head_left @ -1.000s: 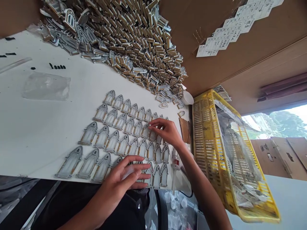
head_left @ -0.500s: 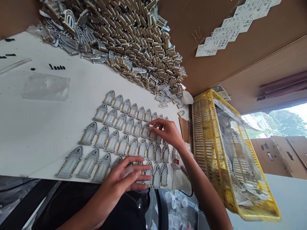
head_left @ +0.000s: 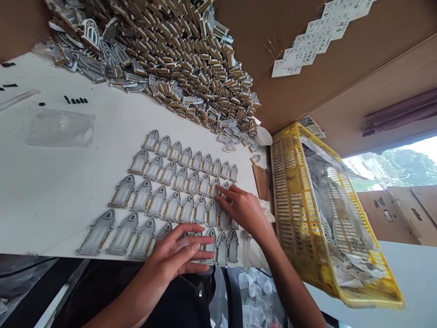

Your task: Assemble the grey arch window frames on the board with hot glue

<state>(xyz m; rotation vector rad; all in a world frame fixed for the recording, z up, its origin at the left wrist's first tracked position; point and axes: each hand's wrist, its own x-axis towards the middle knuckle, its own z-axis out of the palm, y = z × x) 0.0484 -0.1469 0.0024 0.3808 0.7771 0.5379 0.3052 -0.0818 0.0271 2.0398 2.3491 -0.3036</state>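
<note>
Small grey arched window pieces point(head_left: 158, 200) with brown edges lie in rows on the white table point(head_left: 44, 191). My right hand point(head_left: 241, 205) is over the right part of the second row from the back. Its thumb and index finger come close together in a pinch at the top of one arched piece point(head_left: 215, 187); whatever is between the fingertips is too small to make out. Above the front row hovers my left hand point(head_left: 180, 253), palm turned inward and fingers spread, covering several pieces there.
A large heap of the same pieces point(head_left: 191, 59) fills the back of the table. To the right stand a white cup point(head_left: 263, 136), a cardboard scrap point(head_left: 261, 182) and a yellow crate point(head_left: 290, 196). A clear plastic bag point(head_left: 61, 129) and small black bits point(head_left: 75, 100) lie left.
My right hand has moved one piece to the right along the second row and slightly down. The left hand stays nearly in place, fingers spread. The view has shifted a little.
</note>
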